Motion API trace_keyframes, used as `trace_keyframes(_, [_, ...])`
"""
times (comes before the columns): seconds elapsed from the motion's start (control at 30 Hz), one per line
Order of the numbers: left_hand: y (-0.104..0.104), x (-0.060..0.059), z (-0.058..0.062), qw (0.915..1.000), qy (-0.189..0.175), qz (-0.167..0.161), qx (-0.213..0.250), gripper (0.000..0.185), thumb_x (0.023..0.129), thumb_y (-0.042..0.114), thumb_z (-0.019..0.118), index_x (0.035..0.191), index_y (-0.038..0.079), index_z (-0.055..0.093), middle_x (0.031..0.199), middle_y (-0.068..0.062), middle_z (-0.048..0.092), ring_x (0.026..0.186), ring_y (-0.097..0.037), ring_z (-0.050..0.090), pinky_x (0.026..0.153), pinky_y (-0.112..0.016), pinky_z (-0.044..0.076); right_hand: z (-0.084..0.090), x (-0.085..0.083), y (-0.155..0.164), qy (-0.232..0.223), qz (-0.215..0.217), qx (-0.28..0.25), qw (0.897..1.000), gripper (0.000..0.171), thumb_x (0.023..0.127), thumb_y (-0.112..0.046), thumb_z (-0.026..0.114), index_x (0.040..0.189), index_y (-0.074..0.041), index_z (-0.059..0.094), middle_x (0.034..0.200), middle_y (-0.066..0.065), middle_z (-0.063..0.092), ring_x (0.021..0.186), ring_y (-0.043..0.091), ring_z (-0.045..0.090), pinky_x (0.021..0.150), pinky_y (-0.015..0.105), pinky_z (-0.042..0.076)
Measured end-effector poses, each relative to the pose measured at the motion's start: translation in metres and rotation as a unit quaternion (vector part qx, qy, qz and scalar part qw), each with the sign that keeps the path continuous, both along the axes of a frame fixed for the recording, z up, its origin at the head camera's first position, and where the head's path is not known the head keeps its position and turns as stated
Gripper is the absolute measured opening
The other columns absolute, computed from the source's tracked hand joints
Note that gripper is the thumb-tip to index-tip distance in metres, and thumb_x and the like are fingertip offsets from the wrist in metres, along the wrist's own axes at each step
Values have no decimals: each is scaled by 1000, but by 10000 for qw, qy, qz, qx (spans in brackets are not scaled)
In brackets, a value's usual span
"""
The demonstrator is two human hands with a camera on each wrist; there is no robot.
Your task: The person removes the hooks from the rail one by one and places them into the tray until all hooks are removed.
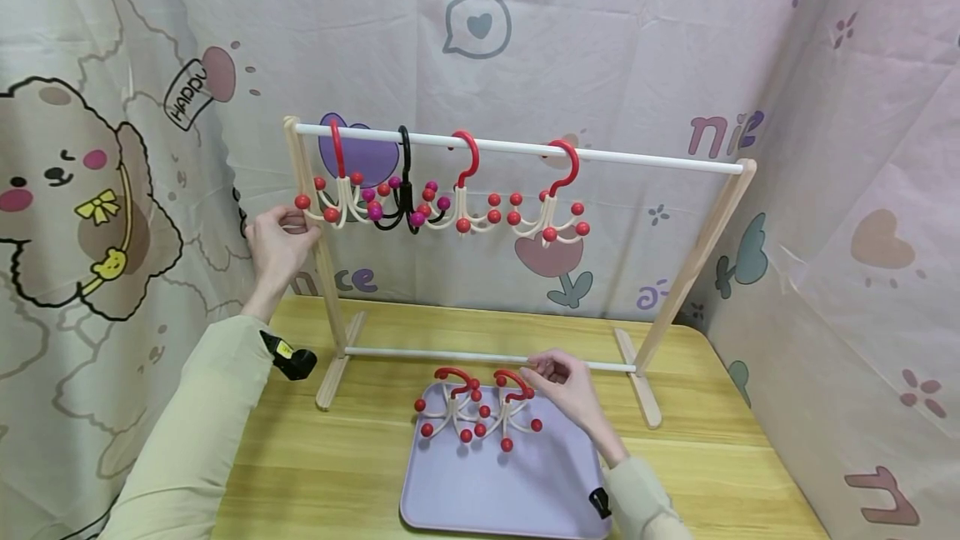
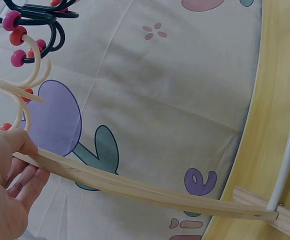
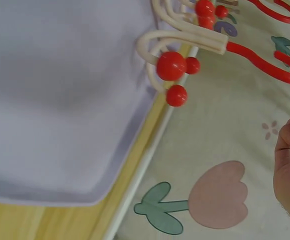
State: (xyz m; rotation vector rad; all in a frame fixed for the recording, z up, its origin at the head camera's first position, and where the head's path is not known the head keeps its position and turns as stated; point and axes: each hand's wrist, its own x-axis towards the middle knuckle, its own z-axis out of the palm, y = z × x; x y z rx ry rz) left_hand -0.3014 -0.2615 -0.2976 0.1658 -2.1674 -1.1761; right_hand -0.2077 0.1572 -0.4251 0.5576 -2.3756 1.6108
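Note:
My left hand [image 1: 279, 248] grips the left wooden post [image 2: 135, 187] of a hanging rack, thumb on one side and fingers on the other. Two cream octopus hangers with red hooks and red ball tips, a left one [image 1: 453, 408] and a right one [image 1: 506, 415], sit on a lilac tray [image 1: 487, 498]. Beside the right one's red hook [image 1: 512, 375] is my right hand [image 1: 566, 390], fingers loosely bent. In the right wrist view, a gap separates this hand [image 3: 289, 172] from the hook [image 3: 257, 61]; nothing is seen in it.
From the rack's white top bar [image 1: 645, 158] hang a black hanger [image 1: 406, 194] with magenta balls and three cream ones with red hooks, all left of centre. A lower white bar [image 1: 450, 355] crosses behind the tray. Patterned cloth [image 1: 480, 90] encloses the wooden table [image 1: 315, 473].

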Motion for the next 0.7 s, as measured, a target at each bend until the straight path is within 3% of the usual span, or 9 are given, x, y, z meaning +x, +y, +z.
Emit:
trace_keyframes(0.1, [0, 0, 0, 10000, -16, 12, -19, 31, 86, 10, 63, 113, -5, 70, 113, -31, 71, 119, -38, 60, 120, -46, 19, 7, -1, 0, 26, -71, -21, 10000, 20, 85, 0, 75, 101, 10, 70, 81, 20, 65, 67, 4, 56, 61, 16, 50])
trace_keyframes(0.23, [1, 0, 0, 10000, -32, 32, -34, 31, 86, 9, 63, 113, -5, 70, 112, -30, 71, 110, -33, 62, 120, -45, 19, 1, -14, 5, 99, -191, -105, 9997, 20, 85, 1, 74, 103, 10, 70, 83, 23, 66, 67, 4, 57, 62, 15, 51])
trace_keyframes(0.33, [1, 1, 0, 10000, -34, 69, -39, 30, 85, 9, 64, 112, -3, 70, 112, -28, 72, 92, -13, 61, 120, -44, 19, -4, -24, 9, 197, -293, -188, 9992, 21, 85, 1, 74, 104, 9, 70, 84, 21, 68, 68, 2, 57, 62, 15, 51])
trace_keyframes(0.43, [1, 0, -1, 10000, -36, 80, -25, 30, 85, 9, 64, 112, -2, 71, 112, -28, 72, 78, 7, 50, 120, -43, 19, 2, -30, 12, 337, -326, -356, 9983, 20, 85, -1, 75, 104, 7, 71, 83, 17, 68, 68, 0, 57, 61, 14, 51])
trace_keyframes(0.5, [1, 0, -1, 10000, -44, 79, -11, 30, 85, 9, 65, 112, -2, 71, 112, -28, 72, 76, 11, 45, 120, -43, 19, 9, -33, 14, 473, -323, -451, 9973, 19, 85, -3, 76, 102, 4, 72, 83, 16, 68, 68, 0, 58, 62, 14, 51])
trace_keyframes(0.57, [1, 0, 0, 9999, -63, 79, 7, 30, 85, 9, 65, 112, -2, 71, 112, -28, 72, 79, 7, 48, 119, -43, 21, 17, -36, 16, 607, -274, -566, 9962, 18, 86, -3, 76, 102, 4, 72, 83, 16, 68, 69, 1, 59, 62, 14, 51])
trace_keyframes(0.7, [1, 1, 1, 9999, -93, 111, -3, 30, 86, 9, 65, 113, -3, 71, 112, -27, 72, 93, -15, 60, 117, -44, 28, 34, -40, 18, 876, -314, -599, 9939, 17, 87, -1, 74, 103, 4, 71, 84, 19, 68, 70, 1, 59, 63, 13, 51])
